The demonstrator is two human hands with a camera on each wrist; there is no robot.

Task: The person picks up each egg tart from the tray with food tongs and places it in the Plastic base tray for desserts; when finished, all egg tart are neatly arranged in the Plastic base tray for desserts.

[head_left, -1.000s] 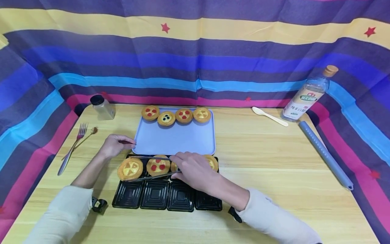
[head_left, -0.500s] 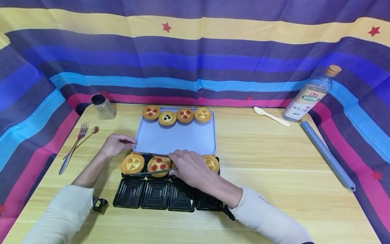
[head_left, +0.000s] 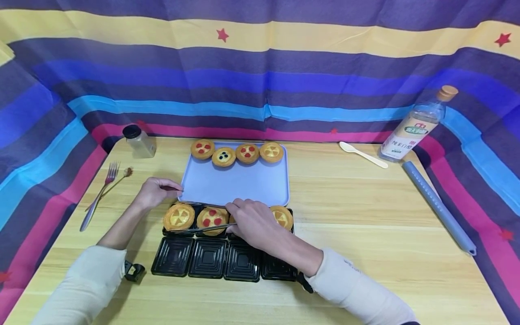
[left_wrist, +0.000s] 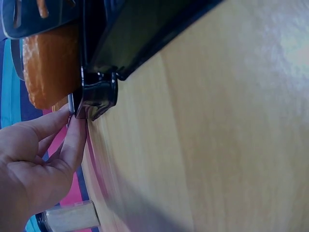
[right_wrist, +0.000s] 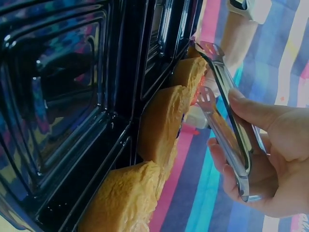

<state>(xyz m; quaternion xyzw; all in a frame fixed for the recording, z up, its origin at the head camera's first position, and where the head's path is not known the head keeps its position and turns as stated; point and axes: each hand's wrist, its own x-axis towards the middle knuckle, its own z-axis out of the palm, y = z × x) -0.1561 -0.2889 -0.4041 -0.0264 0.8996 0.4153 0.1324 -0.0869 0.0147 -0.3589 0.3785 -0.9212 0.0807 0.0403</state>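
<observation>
My left hand [head_left: 155, 194] pinches the pale blue tray [head_left: 233, 187] by its near left corner, just behind the black tray's corner in the left wrist view. In my right hand [head_left: 257, 225] is a pair of metal tongs [right_wrist: 263, 181], reaching leftward over the black compartment tray [head_left: 207, 259]. The tong arms lie on either side of the leftmost egg tart [head_left: 179, 216], which sits in a back compartment. A tart with red pieces [head_left: 212, 220] sits beside it. My right hand hides most of a third tart; another [head_left: 282, 217] shows at the right end.
Several tarts [head_left: 247, 154] line the blue tray's far edge. To the left are a capped jar [head_left: 140, 143], a fork [head_left: 99, 194] and a thin utensil. A pale spoon [head_left: 363, 155], a tilted vinegar bottle [head_left: 414, 128] and a blue-grey bar [head_left: 438, 207] are at the right.
The leftmost tart has shifted slightly right and back into its compartment, with the tongs around it. My right hand moved slightly left and back; my left hand has stayed at the blue tray's corner.
</observation>
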